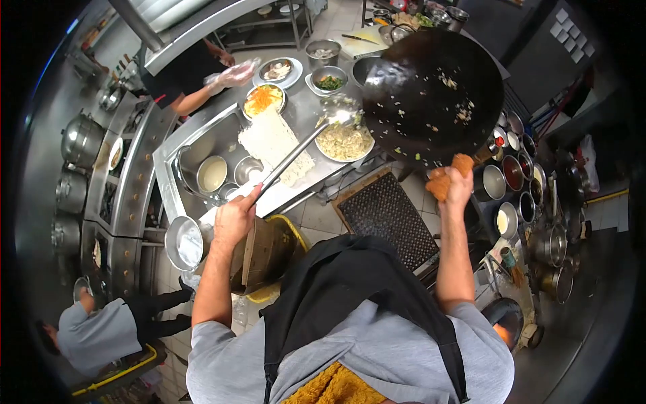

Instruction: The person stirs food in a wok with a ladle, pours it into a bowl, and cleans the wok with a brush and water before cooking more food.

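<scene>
My left hand (235, 219) is wrapped round the long handle of a metal ladle (294, 156), whose shiny bowl is over a white plate of fried rice (344, 143). With an orange cloth (449, 178) in its grip, my right hand (458, 188) holds a big black wok (434, 97) up by its edge. The wok is tilted, and bits of rice and greens cling to its inside. Left of the plate, a pale, textured cloth or sheet (272, 143) lies on the steel counter (306, 101).
A co-worker's gloved hand (235, 74) is beyond the counter, near bowls of food. Another person (101, 333) is at the lower left. Seasoning pots (511, 172) line the right side, with a flame (501, 333) below. A black mat (387, 219) lies on the floor.
</scene>
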Demonstrator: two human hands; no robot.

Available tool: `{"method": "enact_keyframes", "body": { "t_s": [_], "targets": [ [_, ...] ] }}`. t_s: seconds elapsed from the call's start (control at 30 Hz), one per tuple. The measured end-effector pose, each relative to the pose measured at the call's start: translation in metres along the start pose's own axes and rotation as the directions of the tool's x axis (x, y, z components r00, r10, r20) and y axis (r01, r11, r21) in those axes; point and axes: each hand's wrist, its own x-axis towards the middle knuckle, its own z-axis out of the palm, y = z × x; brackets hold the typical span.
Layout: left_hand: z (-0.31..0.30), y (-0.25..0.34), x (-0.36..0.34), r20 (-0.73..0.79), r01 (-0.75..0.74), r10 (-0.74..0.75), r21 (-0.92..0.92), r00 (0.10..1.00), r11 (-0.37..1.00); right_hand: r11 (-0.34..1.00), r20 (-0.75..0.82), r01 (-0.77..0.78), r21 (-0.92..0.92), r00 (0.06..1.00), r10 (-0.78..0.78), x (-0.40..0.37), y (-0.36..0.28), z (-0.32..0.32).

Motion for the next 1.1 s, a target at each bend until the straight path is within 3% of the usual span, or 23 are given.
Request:
{"method": "enact_keyframes", "body": {
  "t_s": [0.1, 0.17, 0.2, 0.23, 0.27, 0.33, 0.37, 0.4, 0.47, 0.5, 0.53, 0.57, 0.6, 0.63, 0.67, 0.7, 0.77, 0.87, 0.93, 0.97, 1.0, 1.03, 1.1],
  "targets": [
    [0.051, 0.020, 0.019, -0.130, -0.116, 0.092, -0.189, 0.987, 0.975, 0.997, -0.081, -0.055, 0.062, 0.995, 0.060, -0.026, -0.027, -0.037],
    [0.079, 0.065, 0.036, -0.037, -0.083, 0.074, -0.518, 0.997, 0.851, 0.981, -0.178, -0.161, 0.108, 0.968, 0.178, -0.052, -0.046, -0.073],
    [0.103, 0.088, 0.044, -0.005, -0.111, 0.129, -0.540, 0.992, 0.835, 0.969, -0.189, -0.192, 0.155, 0.957, 0.219, -0.069, -0.053, -0.095],
    [0.098, 0.123, 0.056, 0.044, -0.093, 0.151, -0.611, 0.988, 0.786, 0.953, -0.332, -0.242, 0.180, 0.897, 0.291, -0.090, -0.067, -0.106],
    [0.099, 0.152, 0.065, 0.165, -0.022, 0.172, -0.656, 0.971, 0.754, 0.912, -0.241, -0.277, 0.303, 0.904, 0.354, -0.108, -0.069, -0.142],
    [0.109, 0.201, 0.080, 0.144, -0.023, 0.290, -0.864, 0.946, 0.503, 0.877, -0.244, -0.198, 0.437, 0.913, 0.328, -0.155, -0.079, -0.192],
    [0.122, 0.224, 0.094, 0.121, -0.087, 0.405, -0.884, 0.906, 0.459, 0.927, -0.408, -0.097, 0.362, 0.878, 0.251, -0.202, -0.085, -0.226],
    [0.132, 0.239, 0.107, 0.090, -0.150, 0.515, -0.902, 0.853, 0.406, 0.926, -0.617, 0.106, 0.362, 0.772, 0.153, -0.208, -0.100, -0.184],
    [0.132, 0.237, 0.132, 0.222, -0.109, 0.602, -0.880, 0.767, 0.463, 0.904, -0.641, -0.010, 0.427, 0.702, 0.311, -0.259, -0.086, -0.212],
    [0.129, 0.235, 0.141, 0.309, -0.072, 0.620, -0.856, 0.721, 0.512, 0.856, -0.558, -0.077, 0.511, 0.728, 0.399, -0.281, -0.072, -0.229],
    [0.174, 0.225, 0.141, 0.124, -0.195, 0.650, -0.897, 0.750, 0.396, 0.926, -0.802, 0.036, 0.375, 0.514, 0.305, -0.281, -0.070, -0.192],
    [0.160, 0.224, 0.149, 0.300, -0.117, 0.674, -0.858, 0.674, 0.500, 0.940, -0.834, -0.005, 0.341, 0.459, 0.305, -0.293, -0.058, -0.189],
    [0.178, 0.220, 0.149, 0.225, -0.070, 0.700, -0.928, 0.678, 0.367, 0.931, -0.863, 0.087, 0.353, 0.415, 0.289, -0.304, -0.043, -0.185],
    [0.195, 0.212, 0.180, 0.349, -0.045, 0.668, -0.867, 0.657, 0.497, 0.921, -0.847, 0.082, 0.381, 0.430, 0.312, -0.279, -0.018, -0.187],
    [0.193, 0.229, 0.194, 0.364, -0.062, 0.694, -0.860, 0.621, 0.507, 0.916, -0.903, 0.182, 0.359, 0.316, 0.291, -0.268, -0.017, -0.187],
    [0.190, 0.236, 0.211, 0.458, -0.031, 0.686, -0.819, 0.566, 0.573, 0.907, -0.910, 0.197, 0.371, 0.273, 0.313, -0.267, -0.010, -0.189],
    [0.217, 0.251, 0.233, 0.466, -0.051, 0.718, -0.821, 0.516, 0.569, 0.895, -0.918, 0.229, 0.384, 0.201, 0.342, -0.263, 0.007, -0.198],
    [0.195, 0.305, 0.233, 0.443, -0.176, 0.774, -0.807, 0.453, 0.564, 0.832, -0.919, 0.389, 0.395, 0.177, 0.354, -0.277, 0.018, -0.202],
    [0.206, 0.354, 0.244, 0.474, -0.203, 0.796, -0.796, 0.377, 0.570, 0.789, -0.920, 0.477, 0.387, 0.260, 0.294, -0.266, 0.027, -0.210],
    [0.187, 0.399, 0.242, 0.452, -0.236, 0.816, -0.802, 0.360, 0.549, 0.772, -0.927, 0.515, 0.373, 0.243, 0.286, -0.260, 0.033, -0.222],
    [0.190, 0.433, 0.244, 0.357, -0.213, 0.880, -0.877, 0.313, 0.431, 0.738, -0.914, 0.541, 0.404, 0.263, 0.307, -0.253, 0.037, -0.233],
    [0.176, 0.467, 0.244, 0.433, -0.088, 0.876, -0.885, 0.212, 0.458, 0.719, -0.924, 0.580, 0.383, 0.232, 0.305, -0.243, 0.041, -0.242],
    [0.163, 0.530, 0.242, 0.319, 0.182, 0.947, -0.930, -0.033, 0.319, 0.685, -0.927, 0.629, 0.367, 0.187, 0.324, -0.220, 0.032, -0.250]
  ]
}}
